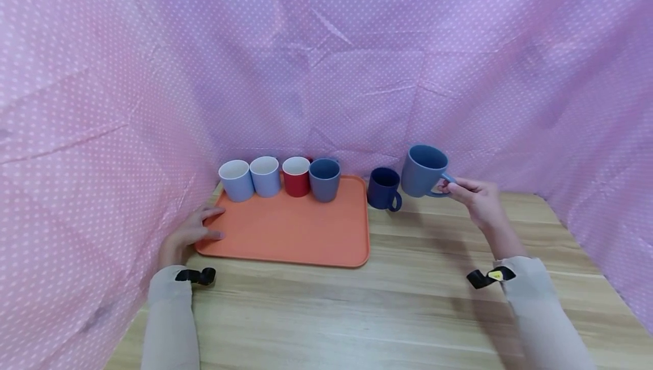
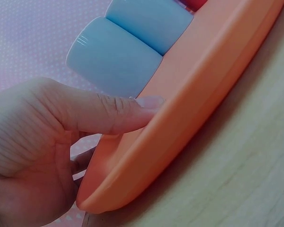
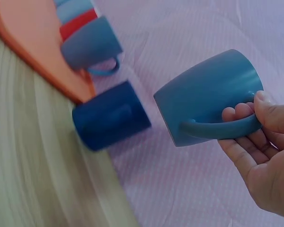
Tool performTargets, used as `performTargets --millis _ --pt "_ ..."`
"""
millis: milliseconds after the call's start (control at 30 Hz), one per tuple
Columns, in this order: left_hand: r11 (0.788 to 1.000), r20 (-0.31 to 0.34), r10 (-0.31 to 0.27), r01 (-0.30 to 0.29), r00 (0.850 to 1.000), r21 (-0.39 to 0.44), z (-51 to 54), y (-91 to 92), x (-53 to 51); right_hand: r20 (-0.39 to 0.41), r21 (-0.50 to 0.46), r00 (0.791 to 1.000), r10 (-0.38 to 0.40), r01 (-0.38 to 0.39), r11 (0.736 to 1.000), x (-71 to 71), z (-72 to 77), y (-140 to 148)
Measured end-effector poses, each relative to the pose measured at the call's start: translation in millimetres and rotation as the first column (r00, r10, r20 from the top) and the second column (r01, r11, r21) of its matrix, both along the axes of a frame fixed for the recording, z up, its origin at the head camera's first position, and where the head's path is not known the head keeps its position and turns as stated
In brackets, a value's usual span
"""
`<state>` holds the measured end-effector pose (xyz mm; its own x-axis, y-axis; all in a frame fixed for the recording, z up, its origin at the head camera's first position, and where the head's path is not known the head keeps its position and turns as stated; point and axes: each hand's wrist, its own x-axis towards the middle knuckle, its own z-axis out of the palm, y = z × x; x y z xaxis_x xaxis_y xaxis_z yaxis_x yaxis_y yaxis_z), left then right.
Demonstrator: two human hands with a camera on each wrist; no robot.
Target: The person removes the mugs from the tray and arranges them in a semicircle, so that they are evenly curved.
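My right hand (image 1: 478,203) is closed around the handle (image 3: 215,128) of the raised mug (image 1: 422,171); my left hand (image 1: 191,228), spread, touches the tray (image 1: 285,228).

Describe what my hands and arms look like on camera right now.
The left hand and right hand are ungloved. The left sleeve and right sleeve are long and pale beige-grey. A stubby black wrist device sits at each cuff; the right one bears a yellow label.

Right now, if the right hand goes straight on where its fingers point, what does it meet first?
Probably the navy mug, but the held mug leading the right hand looks raised and might pass above it.
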<state>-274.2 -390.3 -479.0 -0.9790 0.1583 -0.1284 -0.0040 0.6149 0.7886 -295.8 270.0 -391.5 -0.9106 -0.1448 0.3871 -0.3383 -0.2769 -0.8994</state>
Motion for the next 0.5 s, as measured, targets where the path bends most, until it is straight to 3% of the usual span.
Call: performTargets --millis 200,367,500 --pt "1.000 0.002 0.003 -0.003 1.000 0.007 -0.8 0.1 1.2 0.053 0.068 0.995 -0.087 0.084 0.994 -3.8 -9.6 15.4" --pt "0.999 0.046 0.026 -0.027 0.999 0.035 -1.3 -1.0 -0.2 0.123 0.135 0.980 -0.156 0.139 0.981 -7.2 -17.9 23.0" --pt "0.999 0.029 0.026 -0.027 0.999 0.028 -2.0 -2.4 -1.8 0.179 0.156 0.967 -0.181 0.154 0.976 -9.2 -23.9 26.9"
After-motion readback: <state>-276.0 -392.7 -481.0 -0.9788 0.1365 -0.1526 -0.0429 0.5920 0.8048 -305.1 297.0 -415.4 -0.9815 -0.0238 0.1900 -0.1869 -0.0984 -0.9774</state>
